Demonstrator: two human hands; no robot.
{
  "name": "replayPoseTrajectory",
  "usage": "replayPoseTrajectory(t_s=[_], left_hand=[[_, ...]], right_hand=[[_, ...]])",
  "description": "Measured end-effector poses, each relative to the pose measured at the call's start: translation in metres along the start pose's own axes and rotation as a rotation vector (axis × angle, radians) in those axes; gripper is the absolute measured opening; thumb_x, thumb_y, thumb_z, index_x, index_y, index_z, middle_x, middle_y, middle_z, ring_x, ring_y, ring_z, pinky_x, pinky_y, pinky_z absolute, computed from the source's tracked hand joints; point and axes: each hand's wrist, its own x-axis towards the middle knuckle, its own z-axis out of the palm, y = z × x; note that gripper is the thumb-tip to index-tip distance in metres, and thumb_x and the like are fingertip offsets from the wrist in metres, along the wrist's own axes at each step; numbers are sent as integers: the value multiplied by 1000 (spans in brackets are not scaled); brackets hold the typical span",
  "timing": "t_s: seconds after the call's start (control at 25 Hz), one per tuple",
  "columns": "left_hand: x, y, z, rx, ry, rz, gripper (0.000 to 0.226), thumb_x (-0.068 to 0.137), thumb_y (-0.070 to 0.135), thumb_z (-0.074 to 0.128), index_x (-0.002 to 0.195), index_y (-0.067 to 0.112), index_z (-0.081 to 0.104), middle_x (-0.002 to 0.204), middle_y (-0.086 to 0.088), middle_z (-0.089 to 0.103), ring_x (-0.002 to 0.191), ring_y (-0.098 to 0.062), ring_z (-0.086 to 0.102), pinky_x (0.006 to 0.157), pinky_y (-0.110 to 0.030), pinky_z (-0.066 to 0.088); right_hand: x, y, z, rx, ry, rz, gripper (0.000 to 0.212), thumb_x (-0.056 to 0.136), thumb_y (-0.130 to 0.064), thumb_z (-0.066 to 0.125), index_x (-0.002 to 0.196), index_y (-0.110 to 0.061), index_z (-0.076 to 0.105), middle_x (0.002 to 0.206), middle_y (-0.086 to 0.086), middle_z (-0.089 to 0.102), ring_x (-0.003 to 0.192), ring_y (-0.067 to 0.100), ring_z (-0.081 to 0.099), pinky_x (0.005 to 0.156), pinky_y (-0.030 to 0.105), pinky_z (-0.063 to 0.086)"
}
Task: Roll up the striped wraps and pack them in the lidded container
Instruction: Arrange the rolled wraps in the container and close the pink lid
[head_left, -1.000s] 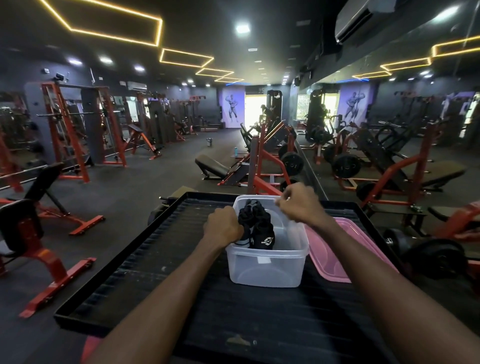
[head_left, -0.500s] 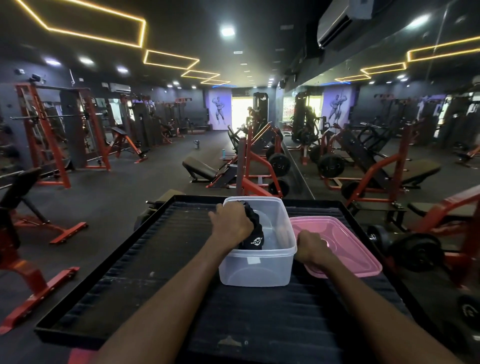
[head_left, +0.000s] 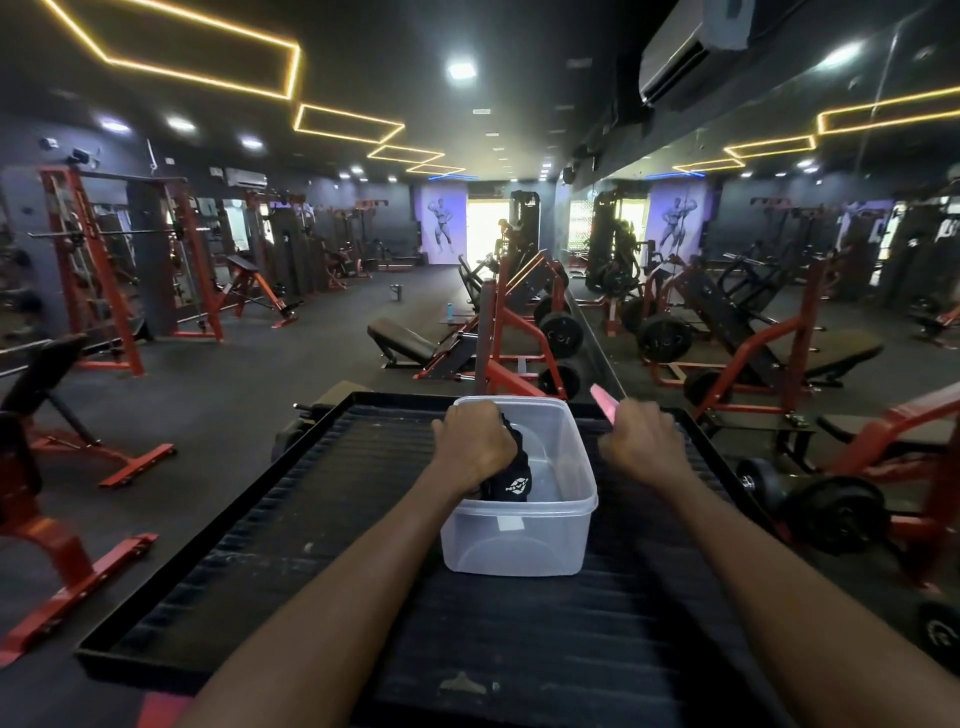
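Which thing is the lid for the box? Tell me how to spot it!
Find the big black ribbed platform with the clear plastic container on it. Just right of that, the right hand grips the lid, tilted up on edge. It's the only pink thing there.

I see a wide black platform (head_left: 291, 566) with a raised rim and a ribbed, matted surface running away from me. Pale scuffs and a small light patch mark its near end. Directly on it, towards the far half and slightly right of the middle, stands a clear rectangular plastic container (head_left: 519, 545) without a lid, its long side pointing away from me. I cannot tell what supports the platform from below.
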Motion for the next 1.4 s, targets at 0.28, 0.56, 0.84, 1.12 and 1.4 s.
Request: replayPoseTrajectory(t_s=[0.28,0.56,0.84,1.12,1.4], left_hand=[[21,-1,-3,-172,-30,25,22,89,17,55,91,8,75,95,-11,75,88,-28,69,85,-39,57],[37,3,-21,-560,-49,-207,34,92,22,45,94,-1,69,100,-16,73,85,-29,65,67,-31,48],[23,-21,-22,-408,15,-339,38,97,17,44,121,-8,60,126,-24,63,113,-38,60,81,-34,42],[8,-47,-5,-197,5,-279,42,95,22,41,119,-6,60,126,-26,62,113,-42,59,87,-38,45],[5,-45,-2,-130,-11,-262,40,100,26,40,119,-3,61,127,-22,60,107,-35,59,78,-34,35]], right_hand=[[32,-48,-98,182,240,-157,17,91,-13,62,79,-8,51,71,6,53,50,14,45,39,22,34],[48,-74,-114,499,286,-63,26,88,-23,59,76,0,64,69,7,59,54,16,47,44,26,33],[17,-52,-34,629,33,176,23,91,-14,49,91,0,67,88,14,66,83,32,63,63,29,41],[-26,-51,19,427,-21,228,27,95,-29,47,113,-10,56,110,9,60,102,31,57,75,36,43],[-28,-54,23,380,-21,255,40,90,-35,49,123,-12,52,126,14,53,113,33,54,92,51,50]])
